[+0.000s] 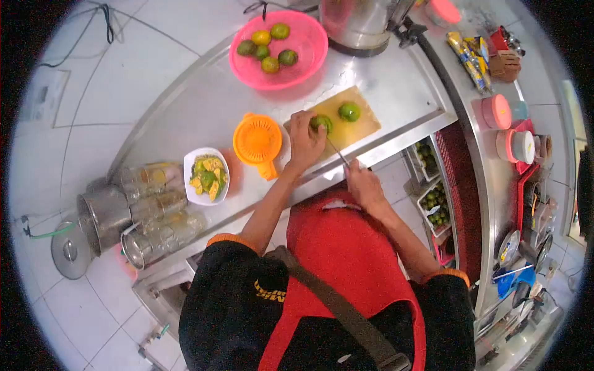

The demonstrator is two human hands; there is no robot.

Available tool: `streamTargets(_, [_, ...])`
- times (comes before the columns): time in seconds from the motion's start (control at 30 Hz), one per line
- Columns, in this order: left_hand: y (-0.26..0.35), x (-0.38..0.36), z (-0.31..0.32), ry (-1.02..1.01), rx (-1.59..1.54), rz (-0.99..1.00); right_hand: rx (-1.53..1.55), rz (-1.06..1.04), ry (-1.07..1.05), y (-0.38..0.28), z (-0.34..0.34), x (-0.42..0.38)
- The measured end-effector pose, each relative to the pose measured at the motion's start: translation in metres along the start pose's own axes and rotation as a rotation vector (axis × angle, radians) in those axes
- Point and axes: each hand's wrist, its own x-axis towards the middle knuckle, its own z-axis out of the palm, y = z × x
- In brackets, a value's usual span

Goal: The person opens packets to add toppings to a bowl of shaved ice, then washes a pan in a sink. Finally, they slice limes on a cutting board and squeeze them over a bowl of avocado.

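A steel surface (396, 80) carries a pink basket (309, 46) of limes at its far edge. Nearer, a wooden cutting board (362, 127) lies against the near edge, with an orange juicer (257, 141) just beside it. The left hand (305, 143) curls over a lime (321, 123) on the board. The right hand (364, 184) grips a knife (338, 153), blade at the lime.

Setting: a drink-stall or small commercial kitchen, judged from the long stainless-steel counter (396, 80) set against white tiled walls. At 12 o'clock, a pink basket (306, 43) of green citrus; at 9 o'clock, glass mugs (154, 210) and a steel pot (102, 216). At 3 o'clock, crates of limes (436, 204) under the counter, lidded containers (497, 111) above.
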Motion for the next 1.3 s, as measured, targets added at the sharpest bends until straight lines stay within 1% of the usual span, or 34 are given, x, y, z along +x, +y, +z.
streamTargets(0.1, [-0.012, 0.065, -0.006, 0.093, 0.100, 0.145, -0.022, 0.067, -0.014, 0.003, -0.017, -0.006])
streamTargets(0.17, [-0.027, 0.120, -0.008, 0.152, 0.129, 0.064, -0.015, 0.108, 0.003, 0.005, -0.020, -0.018])
streamTargets(0.23, [-0.072, 0.163, -0.002, 0.046, 0.380, 0.083, 0.003, 0.139, 0.070, 0.010, -0.023, -0.024])
streamTargets(0.33, [-0.107, 0.197, -0.003, -0.352, 0.447, -0.095, 0.040, 0.152, 0.107, 0.020, -0.021, -0.040])
streamTargets(0.37, [-0.103, 0.197, -0.004, -0.300, 0.395, -0.014, 0.060, 0.160, 0.101, 0.021, -0.024, -0.046])
streamTargets(0.43, [-0.097, 0.189, -0.008, -0.198, 0.290, 0.142, 0.103, 0.175, 0.085, 0.022, -0.033, -0.055])
streamTargets(0.53, [-0.040, 0.160, -0.031, -0.231, -0.068, 0.023, 0.152, 0.132, 0.190, 0.029, -0.034, -0.066])
streamTargets(0.63, [0.024, 0.105, -0.046, -0.174, -0.510, -0.193, 0.215, 0.143, 0.194, 0.031, -0.040, -0.064])
streamTargets(0.67, [0.031, 0.083, -0.048, -0.194, -0.448, -0.218, 0.253, 0.175, 0.147, 0.028, -0.046, -0.063])
streamTargets(0.73, [0.037, 0.049, -0.048, -0.230, -0.329, -0.259, 0.273, 0.152, 0.157, 0.017, -0.056, -0.058])
streamTargets(0.77, [0.034, 0.035, -0.045, -0.264, -0.204, -0.262, 0.283, 0.140, 0.165, 0.011, -0.060, -0.055])
streamTargets(0.83, [0.020, 0.005, -0.034, -0.335, 0.044, -0.257, 0.228, 0.118, 0.110, 0.000, -0.062, -0.047])
streamTargets(0.87, [0.019, -0.003, -0.027, -0.224, -0.101, -0.232, 0.199, 0.111, 0.087, -0.004, -0.060, -0.042])
streamTargets(0.97, [0.010, -0.011, -0.018, -0.102, 0.004, 0.056, 0.122, 0.094, 0.028, -0.011, -0.054, -0.030])
streamTargets(1.07, [0.007, -0.018, -0.012, -0.085, 0.026, 0.061, 0.052, 0.090, -0.013, -0.019, -0.058, -0.023])
streamTargets(1.17, [-0.001, -0.023, -0.001, -0.081, -0.157, -0.041, 0.018, 0.097, -0.052, -0.025, -0.065, -0.019])
streamTargets(1.3, [-0.008, -0.026, 0.004, -0.083, -0.162, -0.032, -0.011, 0.086, -0.113, -0.029, -0.090, -0.016])
